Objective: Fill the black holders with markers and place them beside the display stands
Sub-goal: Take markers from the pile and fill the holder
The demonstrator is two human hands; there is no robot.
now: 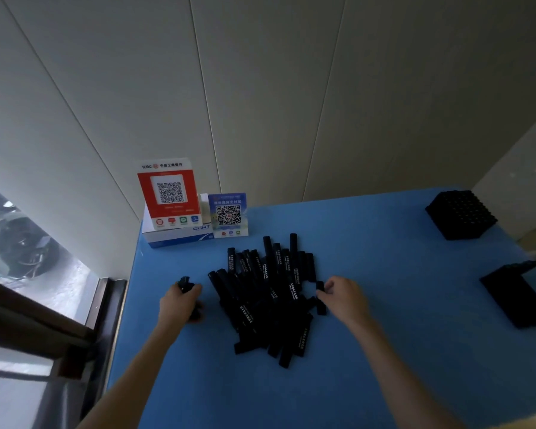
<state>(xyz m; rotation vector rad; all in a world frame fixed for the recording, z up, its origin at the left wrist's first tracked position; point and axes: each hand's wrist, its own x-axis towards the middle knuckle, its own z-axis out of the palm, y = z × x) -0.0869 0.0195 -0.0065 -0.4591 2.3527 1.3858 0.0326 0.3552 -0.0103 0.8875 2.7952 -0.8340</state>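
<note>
A pile of several black markers point(270, 292) with white lettering lies in the middle of the blue table point(384, 351). My left hand point(180, 301) is closed around a few markers at the pile's left side, their ends sticking out above and below the fist. My right hand point(342, 297) pinches one marker point(321, 297) at the pile's right edge. One black holder point(460, 213) with a grid of holes stands at the far right. A second black holder point(519, 295) lies near the right edge. A red display stand point(167, 193) and a blue display stand point(228, 215) stand at the back left.
The red stand rests on a white and blue box point(177, 236) against the pale panelled wall point(260, 88). A window point(22, 243) with a dark frame runs along the table's left edge. The table's right edge lies just past the holders.
</note>
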